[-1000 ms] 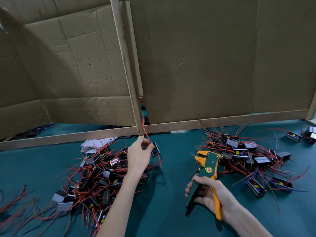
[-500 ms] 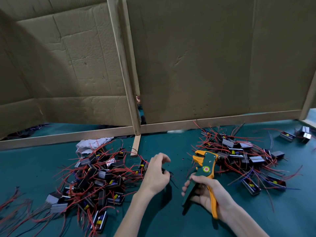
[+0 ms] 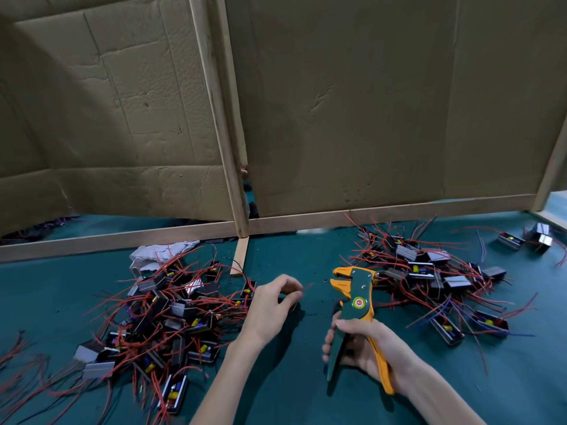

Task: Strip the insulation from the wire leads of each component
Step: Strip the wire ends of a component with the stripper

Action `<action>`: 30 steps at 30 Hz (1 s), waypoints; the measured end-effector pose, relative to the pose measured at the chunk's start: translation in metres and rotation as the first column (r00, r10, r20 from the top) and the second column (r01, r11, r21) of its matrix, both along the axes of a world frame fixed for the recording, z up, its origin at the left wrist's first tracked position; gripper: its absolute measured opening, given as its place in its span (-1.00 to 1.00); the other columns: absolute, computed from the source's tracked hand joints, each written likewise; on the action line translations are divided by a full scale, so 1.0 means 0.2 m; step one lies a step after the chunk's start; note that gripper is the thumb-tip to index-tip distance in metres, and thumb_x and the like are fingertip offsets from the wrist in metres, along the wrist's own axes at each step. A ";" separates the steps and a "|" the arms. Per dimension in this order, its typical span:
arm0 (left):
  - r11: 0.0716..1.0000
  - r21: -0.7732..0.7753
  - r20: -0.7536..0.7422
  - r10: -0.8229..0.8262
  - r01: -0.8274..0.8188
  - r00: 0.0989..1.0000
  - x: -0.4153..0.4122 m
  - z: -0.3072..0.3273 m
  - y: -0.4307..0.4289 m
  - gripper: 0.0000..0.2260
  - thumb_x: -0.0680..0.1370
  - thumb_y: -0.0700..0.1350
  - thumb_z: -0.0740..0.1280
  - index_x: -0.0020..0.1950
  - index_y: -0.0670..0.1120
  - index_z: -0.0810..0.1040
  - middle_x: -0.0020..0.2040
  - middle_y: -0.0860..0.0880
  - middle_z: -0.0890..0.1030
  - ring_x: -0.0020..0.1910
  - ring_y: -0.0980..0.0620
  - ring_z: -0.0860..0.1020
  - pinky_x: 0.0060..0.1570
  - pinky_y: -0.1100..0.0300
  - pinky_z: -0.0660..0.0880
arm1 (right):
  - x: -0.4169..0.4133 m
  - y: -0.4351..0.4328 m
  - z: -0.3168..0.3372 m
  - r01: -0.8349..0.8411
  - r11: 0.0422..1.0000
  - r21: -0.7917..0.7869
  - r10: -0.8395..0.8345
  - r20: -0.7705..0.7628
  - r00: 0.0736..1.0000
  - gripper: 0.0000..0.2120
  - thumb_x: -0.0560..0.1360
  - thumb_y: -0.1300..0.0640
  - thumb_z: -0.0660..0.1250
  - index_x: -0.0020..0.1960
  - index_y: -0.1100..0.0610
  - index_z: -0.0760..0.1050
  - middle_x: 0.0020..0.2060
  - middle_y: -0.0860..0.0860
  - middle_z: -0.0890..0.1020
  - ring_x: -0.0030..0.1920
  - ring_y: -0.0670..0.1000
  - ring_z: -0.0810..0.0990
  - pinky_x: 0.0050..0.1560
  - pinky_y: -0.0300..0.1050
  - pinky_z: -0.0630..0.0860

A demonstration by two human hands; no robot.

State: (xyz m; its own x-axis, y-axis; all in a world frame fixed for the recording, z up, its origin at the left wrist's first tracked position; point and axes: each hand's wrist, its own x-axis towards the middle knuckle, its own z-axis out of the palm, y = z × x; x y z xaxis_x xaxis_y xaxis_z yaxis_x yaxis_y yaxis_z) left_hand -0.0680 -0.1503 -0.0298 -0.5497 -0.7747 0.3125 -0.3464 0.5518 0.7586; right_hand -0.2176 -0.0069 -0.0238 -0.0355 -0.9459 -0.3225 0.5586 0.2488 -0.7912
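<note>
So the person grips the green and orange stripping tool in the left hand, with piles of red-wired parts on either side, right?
Not quite. The head view shows the stripping tool gripped in the right hand, not the left; the left hand pinches a red wire. The piles of red-wired parts do lie on either side.

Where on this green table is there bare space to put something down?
Bare green table lies between the left pile and right pile of components, from the wooden rail to the wire stripper, and at the near right corner. Both piles are densely crowded.
</note>
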 end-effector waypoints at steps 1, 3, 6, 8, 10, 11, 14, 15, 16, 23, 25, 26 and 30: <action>1.000 0.026 -0.047 -0.002 0.003 0.999 0.00 0.01 0.00 -0.88 0.52 -0.19 0.40 -0.12 0.04 0.58 -0.19 0.14 0.64 -0.17 0.26 0.57 -0.07 0.40 0.45 | 0.00 0.00 0.00 -0.024 1.000 -0.003 0.024 -0.015 1.000 -0.66 0.20 0.23 0.55 -0.09 0.30 0.53 -0.22 0.31 0.57 -0.21 0.28 0.61 -0.13 0.15 0.58; 0.996 0.091 -0.124 -0.009 0.020 0.992 0.00 0.03 0.01 -0.89 0.53 -0.20 0.38 -0.12 0.01 0.62 -0.22 0.09 0.65 -0.24 0.20 0.58 -0.13 0.32 0.51 | 0.00 0.01 0.01 -0.070 0.997 -0.007 0.070 -0.035 0.997 -0.64 0.18 0.22 0.56 -0.09 0.29 0.54 -0.22 0.30 0.56 -0.21 0.28 0.60 -0.13 0.16 0.58; 0.992 0.119 -0.168 -0.030 0.051 0.985 -0.01 0.06 0.02 -0.94 0.52 -0.16 0.39 -0.15 -0.05 0.64 -0.25 0.07 0.63 -0.28 0.19 0.54 -0.19 0.31 0.49 | 0.00 0.02 0.01 -0.140 0.990 -0.021 0.138 -0.069 0.988 -0.71 0.24 0.22 0.55 -0.11 0.27 0.56 -0.21 0.30 0.56 -0.19 0.28 0.59 -0.08 0.17 0.57; 0.991 0.119 -0.181 -0.040 0.063 0.983 -0.01 0.07 0.03 -0.92 0.51 -0.14 0.41 -0.18 -0.02 0.64 -0.24 0.11 0.62 -0.25 0.21 0.52 -0.17 0.39 0.44 | 0.00 0.03 0.01 -0.174 0.984 -0.034 0.170 -0.094 0.981 -0.71 0.25 0.21 0.56 -0.10 0.26 0.56 -0.21 0.30 0.56 -0.18 0.28 0.60 -0.06 0.18 0.56; 0.987 0.136 -0.183 -0.057 0.083 0.981 0.00 0.08 0.03 -0.91 0.50 -0.14 0.41 -0.20 0.00 0.63 -0.26 0.15 0.61 -0.24 0.22 0.52 -0.16 0.41 0.42 | 0.00 0.03 0.01 -0.194 0.980 -0.038 0.188 -0.112 0.976 -0.70 0.24 0.21 0.57 -0.09 0.26 0.57 -0.21 0.30 0.57 -0.18 0.28 0.61 -0.06 0.18 0.57; 0.985 0.145 -0.177 -0.070 0.096 0.982 0.00 0.09 0.03 -0.90 0.50 -0.14 0.41 -0.20 0.01 0.63 -0.27 0.16 0.61 -0.24 0.21 0.51 -0.16 0.40 0.42 | 0.00 0.03 0.01 -0.202 0.979 -0.042 0.195 -0.121 0.973 -0.69 0.24 0.20 0.57 -0.09 0.25 0.58 -0.21 0.30 0.58 -0.18 0.27 0.61 -0.06 0.18 0.57; 0.981 0.148 -0.150 -0.105 0.127 0.983 0.00 0.10 0.03 -0.91 0.50 -0.15 0.42 -0.20 0.00 0.63 -0.26 0.10 0.61 -0.24 0.20 0.51 -0.15 0.38 0.43 | 0.00 0.03 0.01 -0.217 0.974 -0.063 0.207 -0.136 0.969 -0.70 0.24 0.19 0.58 -0.09 0.23 0.58 -0.20 0.30 0.58 -0.17 0.27 0.61 -0.05 0.18 0.56; 0.980 0.146 -0.140 -0.116 0.136 0.983 0.01 0.10 0.03 -0.91 0.50 -0.15 0.42 -0.20 -0.01 0.63 -0.25 0.07 0.62 -0.24 0.20 0.51 -0.15 0.37 0.44 | 0.00 0.03 0.01 -0.223 0.972 -0.071 0.212 -0.142 0.967 -0.69 0.24 0.19 0.58 -0.09 0.23 0.58 -0.20 0.30 0.58 -0.16 0.28 0.61 -0.05 0.19 0.56; 0.978 0.146 -0.133 -0.127 0.146 0.983 0.01 0.11 0.04 -0.92 0.50 -0.15 0.42 -0.20 -0.02 0.63 -0.24 0.05 0.63 -0.24 0.19 0.51 -0.15 0.37 0.44 | 0.00 0.03 0.01 -0.229 0.970 -0.078 0.215 -0.149 0.965 -0.69 0.24 0.19 0.58 -0.09 0.23 0.58 -0.20 0.30 0.58 -0.16 0.28 0.61 -0.04 0.19 0.56; 0.959 0.187 -0.117 -0.195 0.215 0.974 0.02 0.13 0.03 -0.89 0.51 -0.19 0.40 -0.20 0.00 0.61 -0.27 0.10 0.59 -0.26 0.17 0.48 -0.15 0.35 0.41 | -0.01 0.03 0.01 -0.261 0.963 -0.070 0.247 -0.170 0.954 -0.72 0.27 0.22 0.55 -0.09 0.25 0.56 -0.22 0.28 0.58 -0.19 0.26 0.61 -0.06 0.17 0.56; 0.952 0.199 -0.122 -0.213 0.234 0.969 0.03 0.13 0.03 -0.90 0.51 -0.19 0.40 -0.18 -0.03 0.62 -0.26 0.08 0.59 -0.25 0.17 0.48 -0.15 0.35 0.41 | -0.01 0.03 0.02 -0.269 0.961 -0.064 0.255 -0.175 0.951 -0.74 0.27 0.22 0.55 -0.10 0.24 0.56 -0.23 0.27 0.58 -0.20 0.25 0.61 -0.07 0.16 0.57; 0.947 0.207 -0.126 -0.222 0.244 0.967 0.03 0.13 0.03 -0.92 0.51 -0.19 0.40 -0.17 -0.04 0.62 -0.25 0.07 0.59 -0.25 0.16 0.48 -0.15 0.35 0.41 | -0.01 0.03 0.02 -0.272 0.960 -0.060 0.258 -0.178 0.950 -0.75 0.28 0.22 0.54 -0.11 0.24 0.56 -0.23 0.27 0.58 -0.20 0.25 0.61 -0.07 0.15 0.57; 0.938 0.219 -0.119 -0.249 0.270 0.961 0.04 0.14 0.03 -0.94 0.52 -0.18 0.39 -0.15 -0.06 0.62 -0.25 0.11 0.59 -0.24 0.18 0.48 -0.15 0.37 0.40 | -0.02 0.04 0.03 -0.289 0.956 -0.049 0.276 -0.184 0.943 -0.74 0.27 0.21 0.55 -0.13 0.25 0.55 -0.24 0.28 0.57 -0.23 0.24 0.60 -0.09 0.15 0.57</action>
